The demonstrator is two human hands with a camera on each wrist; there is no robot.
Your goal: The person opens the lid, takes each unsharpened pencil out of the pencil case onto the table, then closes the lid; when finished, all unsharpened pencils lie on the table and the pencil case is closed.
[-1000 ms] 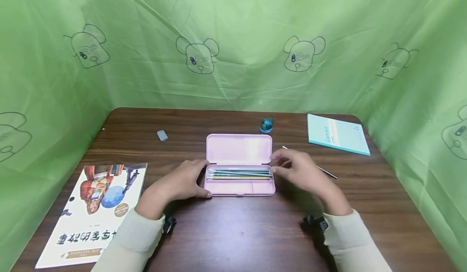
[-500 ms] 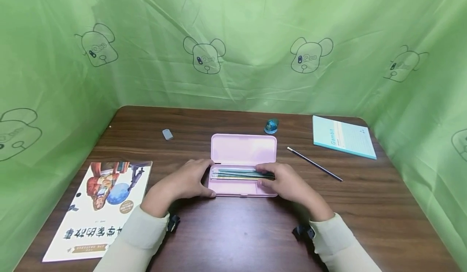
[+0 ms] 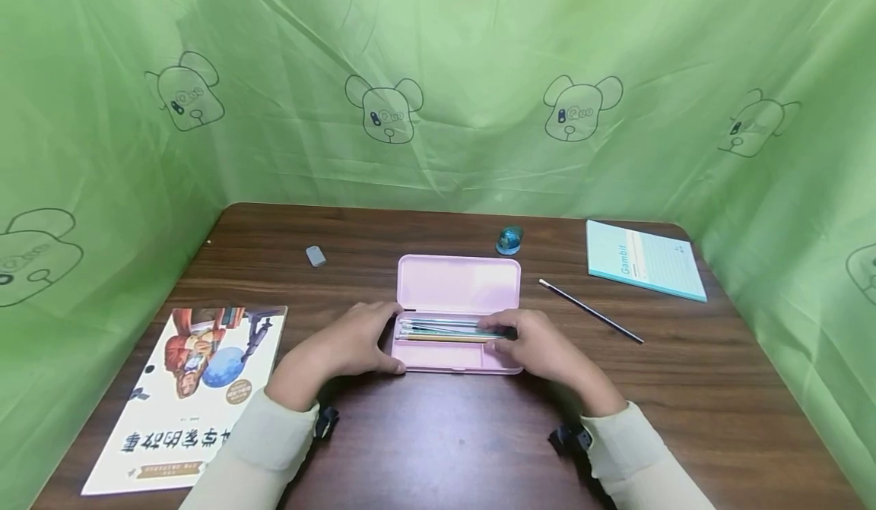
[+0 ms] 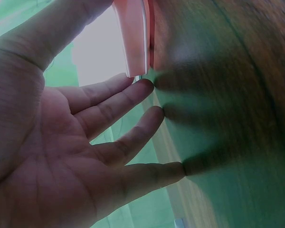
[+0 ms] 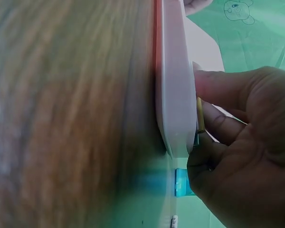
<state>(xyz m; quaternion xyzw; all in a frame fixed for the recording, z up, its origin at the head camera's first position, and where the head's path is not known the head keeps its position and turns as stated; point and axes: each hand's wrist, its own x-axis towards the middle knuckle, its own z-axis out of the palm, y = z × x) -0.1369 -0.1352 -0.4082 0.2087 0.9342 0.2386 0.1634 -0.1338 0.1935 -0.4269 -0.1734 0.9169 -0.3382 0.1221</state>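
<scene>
Green sheeting printed with bears walls off the dark wood counter (image 3: 438,441). From my feed, the pink pencil case (image 3: 457,306) lies open mid-counter. My left hand (image 3: 342,346) braces its left end, fingers relaxed; my right hand (image 3: 541,346) pinches the pencils (image 3: 445,329) in the tray. A jerky lift could, I judge, spill them or skid the case. The blue notepad (image 3: 643,259) reads "Gambit"; the storybook (image 3: 188,396) has Chinese lettering.

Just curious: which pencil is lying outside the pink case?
The dark pencil lying alone on the table, right of the pink case; the others sit inside it.
</scene>
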